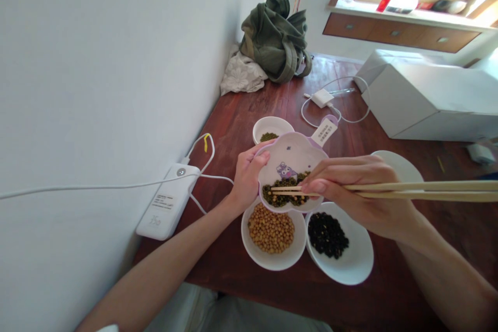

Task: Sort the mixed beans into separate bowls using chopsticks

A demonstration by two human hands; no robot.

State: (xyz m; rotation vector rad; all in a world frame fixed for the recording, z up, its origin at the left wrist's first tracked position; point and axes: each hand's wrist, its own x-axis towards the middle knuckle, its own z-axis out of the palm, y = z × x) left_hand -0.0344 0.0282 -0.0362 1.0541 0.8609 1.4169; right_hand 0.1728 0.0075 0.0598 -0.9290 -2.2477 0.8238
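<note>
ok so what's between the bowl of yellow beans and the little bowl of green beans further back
In the head view, the cartoon-printed dish, held tilted by the left hand, sits between the yellow-bean bowl and the green-bean bowl.

We see a dark red wooden table (pixel 249 114) carrying four white bowls: yellow beans (pixel 272 231), black beans (pixel 329 236), green beans (pixel 272 129), one (pixel 404 168) behind. A white power bank (pixel 169 202), charger (pixel 322 97), green bag (pixel 278 39) and white box (pixel 428 96) lie there too.

You see a glossy, smooth dish (pixel 290 158), likely plastic, and pale matt wooden chopsticks (pixel 408 190). The table (pixel 257 98) is dark polished wood. The near bowls (pixel 342 270) look glazed white; the far bag (pixel 274 36) is soft cloth.
</note>
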